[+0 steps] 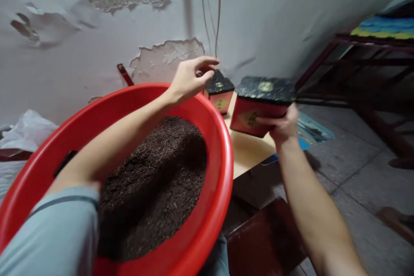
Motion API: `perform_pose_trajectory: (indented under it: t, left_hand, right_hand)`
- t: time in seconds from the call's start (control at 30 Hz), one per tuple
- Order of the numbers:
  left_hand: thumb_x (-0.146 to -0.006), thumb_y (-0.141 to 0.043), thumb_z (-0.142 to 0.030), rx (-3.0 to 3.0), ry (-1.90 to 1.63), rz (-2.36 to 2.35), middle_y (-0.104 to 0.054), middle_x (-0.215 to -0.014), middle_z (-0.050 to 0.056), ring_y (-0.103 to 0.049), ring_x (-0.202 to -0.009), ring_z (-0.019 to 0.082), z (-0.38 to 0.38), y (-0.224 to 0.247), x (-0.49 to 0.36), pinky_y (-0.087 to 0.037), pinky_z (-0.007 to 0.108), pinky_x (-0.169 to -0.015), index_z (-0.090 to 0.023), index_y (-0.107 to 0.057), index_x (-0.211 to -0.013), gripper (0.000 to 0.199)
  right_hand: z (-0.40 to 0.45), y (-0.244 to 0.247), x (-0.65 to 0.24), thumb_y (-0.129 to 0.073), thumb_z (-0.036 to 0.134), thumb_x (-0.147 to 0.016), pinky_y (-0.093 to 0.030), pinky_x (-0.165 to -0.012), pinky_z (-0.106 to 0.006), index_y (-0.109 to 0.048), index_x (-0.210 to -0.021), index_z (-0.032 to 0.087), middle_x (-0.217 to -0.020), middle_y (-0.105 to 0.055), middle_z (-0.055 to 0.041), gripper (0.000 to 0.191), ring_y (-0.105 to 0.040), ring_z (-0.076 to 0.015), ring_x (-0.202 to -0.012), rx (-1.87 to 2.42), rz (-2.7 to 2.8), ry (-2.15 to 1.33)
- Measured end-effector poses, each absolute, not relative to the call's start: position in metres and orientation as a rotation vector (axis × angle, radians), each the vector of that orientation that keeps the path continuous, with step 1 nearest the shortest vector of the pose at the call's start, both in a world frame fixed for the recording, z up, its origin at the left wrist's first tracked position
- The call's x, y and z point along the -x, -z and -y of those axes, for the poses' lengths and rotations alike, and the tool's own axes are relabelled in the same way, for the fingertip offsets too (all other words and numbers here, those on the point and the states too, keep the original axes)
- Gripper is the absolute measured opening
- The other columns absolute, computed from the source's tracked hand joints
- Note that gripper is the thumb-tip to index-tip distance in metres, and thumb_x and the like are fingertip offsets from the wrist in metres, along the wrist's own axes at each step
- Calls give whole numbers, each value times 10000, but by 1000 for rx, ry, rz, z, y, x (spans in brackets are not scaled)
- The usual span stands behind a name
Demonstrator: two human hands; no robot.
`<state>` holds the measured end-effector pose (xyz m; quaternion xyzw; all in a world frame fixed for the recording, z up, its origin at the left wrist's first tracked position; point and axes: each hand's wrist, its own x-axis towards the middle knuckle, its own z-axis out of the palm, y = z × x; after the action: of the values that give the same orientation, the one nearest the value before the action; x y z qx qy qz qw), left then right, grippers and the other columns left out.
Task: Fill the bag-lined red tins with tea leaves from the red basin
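My right hand grips a large red tea tin with a black speckled lid, gold emblem and gold label. It is held tilted above a tan board at the right of the tub. My left hand reaches across the tub, its thumb and fingers curved and apart with nothing visible between them. Just beyond its fingertips stands a smaller-looking red and black tin, with another dark lid partly hidden behind it. Dark dried tea leaves lie in a big red plastic tub.
A tan board lies under the tins, with a blue printed sheet beyond it. A dark red wooden stool is below. Plastic bags sit at left. Peeling wall with hanging cords stands behind; a wooden rack is at right.
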<state>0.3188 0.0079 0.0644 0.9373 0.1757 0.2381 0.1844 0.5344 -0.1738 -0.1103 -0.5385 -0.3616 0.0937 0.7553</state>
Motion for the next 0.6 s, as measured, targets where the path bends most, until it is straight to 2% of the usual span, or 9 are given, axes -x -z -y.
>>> perform_pose_trajectory:
  t: [0.03, 0.1, 0.17, 0.23, 0.27, 0.33, 0.43, 0.53, 0.6]
  left_hand:
    - [-973, -462, -378, -2658, -570, -561, -689, -1397, 99, -641, -1304, 251, -27, -55, -350, -499, 394, -1124, -140, -607, -1434, 539]
    - [-992, -515, -371, -2692, -350, -784, -603, -1501, 177, -559, -1408, 278, -55, -33, -401, -424, 362, -1193, -80, -566, -1472, 563]
    - [-994, -555, -479, -2687, -136, -1013, -337, -1681, 237, -447, -1502, 348, -71, -11, -434, -362, 405, -1236, -86, -412, -1592, 730]
    - [-992, -529, -581, -2644, 47, -1142, -62, -1748, 248, -330, -1563, 393, -80, 7, -452, -293, 437, -1269, -96, -260, -1660, 868]
    - [-996, -501, -611, -2625, 102, -1162, 16, -1750, 246, -285, -1581, 396, -83, 13, -457, -265, 432, -1280, -89, -210, -1671, 902]
    - [-1007, -445, -638, -2614, 133, -1148, 34, -1745, 258, -248, -1597, 377, -88, 22, -463, -244, 396, -1286, -50, -174, -1670, 927]
    - [-1005, -404, -669, -2622, 100, -1152, 11, -1738, 282, -276, -1587, 378, -93, 26, -470, -266, 387, -1276, -18, -164, -1665, 957]
    - [-1003, -386, -667, -2588, 109, -1216, 9, -1736, 284, -303, -1569, 415, -92, 26, -476, -295, 448, -1269, 1, -167, -1660, 963]
    - [-995, -413, -645, -2588, 81, -1229, -99, -1738, 267, -324, -1551, 449, -89, 27, -478, -327, 504, -1251, -8, -275, -1639, 916]
  right_hand:
    - [172, 122, -535, -947, 330, -441, -556, -999, -546, -644, -1183, 241, -1210, -738, -93, 806, -652, -379, -1178, 1174, 692, -243]
    - [162, 144, -536, -950, 326, -381, -589, -921, -550, -645, -1105, 201, -1139, -758, -116, 795, -702, -376, -1054, 1201, 610, -444]
    - [146, 163, -539, -946, 310, -368, -584, -948, -556, -636, -1130, 172, -1164, -758, -144, 834, -693, -394, -1098, 1220, 628, -590]
    - [127, 174, -546, -943, 279, -360, -559, -1017, -545, -614, -1232, 152, -1276, -726, -164, 940, -651, -408, -1205, 1223, 713, -649]
    - [117, 177, -551, -940, 275, -356, -547, -1040, -539, -594, -1289, 147, -1329, -703, -170, 1004, -630, -412, -1243, 1227, 747, -654]
    - [100, 179, -561, -928, 318, -364, -535, -1060, -528, -541, -1389, 144, -1401, -657, -181, 1110, -601, -419, -1289, 1252, 776, -641]
    - [91, 175, -566, -874, 483, -454, -488, -1119, -516, -417, -1522, 154, -1522, -544, -211, 1208, -532, -409, -1385, 1339, 811, -519]
    - [97, 170, -547, -809, 620, -577, -318, -1248, -520, -118, -1650, 153, -1716, -194, -238, 1359, -291, -366, -1570, 1515, 867, -314]
    - [100, 166, -524, -817, 678, -587, -205, -1288, -532, 104, -1647, 102, -1735, 51, -261, 1518, -69, -351, -1630, 1648, 887, -257]
